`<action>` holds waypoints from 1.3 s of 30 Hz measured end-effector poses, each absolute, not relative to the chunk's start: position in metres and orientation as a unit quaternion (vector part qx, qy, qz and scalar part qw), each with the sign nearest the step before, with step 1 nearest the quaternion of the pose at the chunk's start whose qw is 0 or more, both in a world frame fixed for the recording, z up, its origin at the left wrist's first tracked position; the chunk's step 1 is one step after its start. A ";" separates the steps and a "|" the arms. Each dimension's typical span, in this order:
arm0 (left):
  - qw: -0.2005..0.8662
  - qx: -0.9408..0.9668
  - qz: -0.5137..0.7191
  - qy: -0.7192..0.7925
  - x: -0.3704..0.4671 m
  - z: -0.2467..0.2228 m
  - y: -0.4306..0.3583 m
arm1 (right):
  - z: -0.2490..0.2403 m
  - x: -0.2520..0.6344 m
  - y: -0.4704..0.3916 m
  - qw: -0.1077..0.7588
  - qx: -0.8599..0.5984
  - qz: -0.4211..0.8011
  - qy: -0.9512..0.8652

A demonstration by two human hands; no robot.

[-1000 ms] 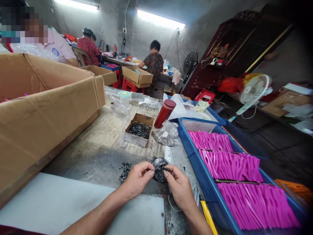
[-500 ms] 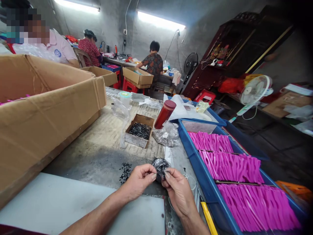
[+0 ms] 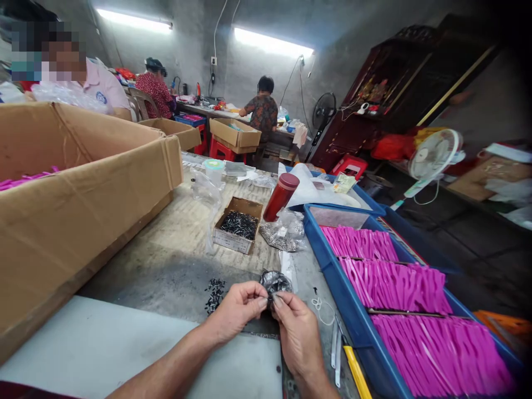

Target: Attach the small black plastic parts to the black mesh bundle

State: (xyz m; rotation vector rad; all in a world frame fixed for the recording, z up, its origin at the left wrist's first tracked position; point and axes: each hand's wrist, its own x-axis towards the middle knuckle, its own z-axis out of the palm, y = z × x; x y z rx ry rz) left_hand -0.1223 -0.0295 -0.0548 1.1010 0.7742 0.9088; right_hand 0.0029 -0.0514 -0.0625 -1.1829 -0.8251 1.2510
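Observation:
My left hand (image 3: 239, 306) and my right hand (image 3: 298, 335) meet over the worktable, thumbs and forefingers pinched almost tip to tip. Whatever is between the fingertips is too small to make out. Right behind them sits a dark, shiny plastic bag or lined bowl (image 3: 276, 281), partly hidden by my fingers. Left of my hands is a loose pile of small black-and-silver pieces (image 3: 215, 293). Farther back, a small cardboard box (image 3: 231, 242) holds many similar dark pieces. A clear bag of small metal parts (image 3: 285, 235) lies beside that box.
On the right stands a blue crate (image 3: 338, 307) with rows of magenta strips (image 3: 415, 288). A yellow-handled tool (image 3: 356, 371) and white string (image 3: 324, 310) lie beside it. A red flask (image 3: 281, 197) stands behind. At left are a large carton (image 3: 103, 194) and a pale board (image 3: 103, 338). Several people sit beyond.
My right hand has shifted slightly left, bringing its fingertips closer to those of my left hand. The view has tilted a little; the table objects stay in place.

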 end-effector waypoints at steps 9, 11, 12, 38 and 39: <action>0.676 0.487 0.416 0.364 -0.122 -0.056 -0.030 | -0.054 0.005 -0.058 0.512 -0.564 0.462 -0.454; 0.672 0.484 0.421 0.370 -0.122 -0.056 -0.030 | -0.053 0.003 -0.058 0.514 -0.560 0.471 -0.448; 0.670 0.484 0.423 0.372 -0.122 -0.056 -0.030 | -0.053 0.002 -0.059 0.516 -0.556 0.477 -0.444; 0.598 0.552 0.438 0.382 -0.119 -0.053 -0.032 | -0.060 0.005 -0.060 0.528 -0.546 0.501 -0.415; 0.585 0.564 0.438 0.385 -0.120 -0.053 -0.033 | -0.060 0.005 -0.060 0.527 -0.546 0.501 -0.416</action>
